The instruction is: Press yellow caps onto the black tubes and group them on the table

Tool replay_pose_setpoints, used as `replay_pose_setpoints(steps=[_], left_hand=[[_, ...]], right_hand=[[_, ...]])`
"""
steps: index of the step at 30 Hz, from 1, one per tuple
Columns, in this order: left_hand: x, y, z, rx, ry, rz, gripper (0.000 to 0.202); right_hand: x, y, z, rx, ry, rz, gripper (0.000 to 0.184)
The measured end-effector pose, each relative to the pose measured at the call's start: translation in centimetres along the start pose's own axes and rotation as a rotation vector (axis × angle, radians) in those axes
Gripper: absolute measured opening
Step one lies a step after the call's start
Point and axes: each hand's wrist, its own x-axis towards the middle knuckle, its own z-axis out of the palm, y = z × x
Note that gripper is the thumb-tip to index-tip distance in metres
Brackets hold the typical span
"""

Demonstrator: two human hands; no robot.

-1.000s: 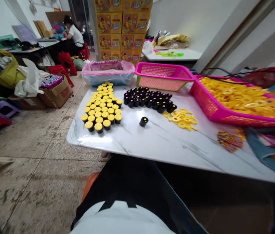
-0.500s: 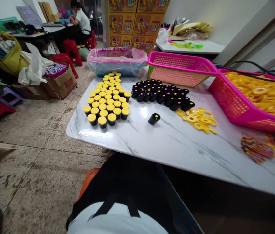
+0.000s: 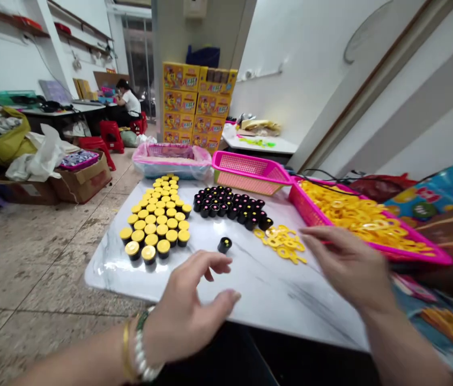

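My left hand (image 3: 190, 308) hovers over the near edge of the white marble table (image 3: 266, 289), fingers apart and empty, just short of a lone black cap (image 3: 224, 245). My right hand (image 3: 347, 262) is raised over the table with fingers spread, holding nothing, close to a loose pile of yellow rings (image 3: 282, 241). Beyond them stand a block of yellow-topped black caps (image 3: 156, 220) and a block of plain black caps (image 3: 230, 206).
A pink basket of yellow rings (image 3: 366, 220) sits at the right, an empty pink basket (image 3: 250, 171) and a plastic-lined bin (image 3: 172, 159) at the far edge. Stacked yellow cartons (image 3: 196, 104) stand behind. A person (image 3: 127, 104) sits at a far table; boxes and bags clutter the floor at left.
Both my hands have come into view over the table, where none showed before. The camera has tilted upward, showing more of the room.
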Motion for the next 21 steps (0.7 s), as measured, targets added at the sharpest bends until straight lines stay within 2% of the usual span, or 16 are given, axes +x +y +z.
replay_pose_setpoints(steps=[2, 3, 7, 11, 14, 17, 19, 21], left_hand=[[4.5, -1.3, 1.4, 0.013, -0.104, -0.01, 0.039], [6.1, -2.2, 2.2, 0.045, -0.115, -0.032, 0.043], [10.0, -5.8, 4.5, 0.189, -0.129, -0.113, 0.053], [11.3, -7.1, 6.0, 0.269, -0.241, -0.104, 0.053], [11.4, -7.2, 6.8, 0.324, -0.265, -0.05, 0.033], [11.1, -7.2, 6.9, 0.341, -0.268, -0.011, 0.016], [10.8, -7.2, 6.8, 0.319, -0.268, -0.034, 0.016], [10.7, -7.2, 6.7, 0.294, -0.268, -0.064, 0.025]], right_hand=[[0.5, 1.8, 2.8, -0.144, -0.071, -0.1, 0.026], [0.3, 2.7, 3.8, -0.23, -0.11, -0.127, 0.027], [-2.7, 4.5, 5.4, -0.408, -0.275, -0.124, 0.025], [-5.4, 4.3, 5.1, -0.403, -0.302, -0.169, 0.028], [-5.9, 4.0, 4.6, -0.361, -0.256, -0.179, 0.035], [-6.2, 3.2, 3.8, -0.337, -0.308, -0.22, 0.036], [-7.2, 2.4, 3.4, -0.303, -0.336, -0.288, 0.045], [-8.7, 1.4, 3.1, -0.254, -0.354, -0.365, 0.06]])
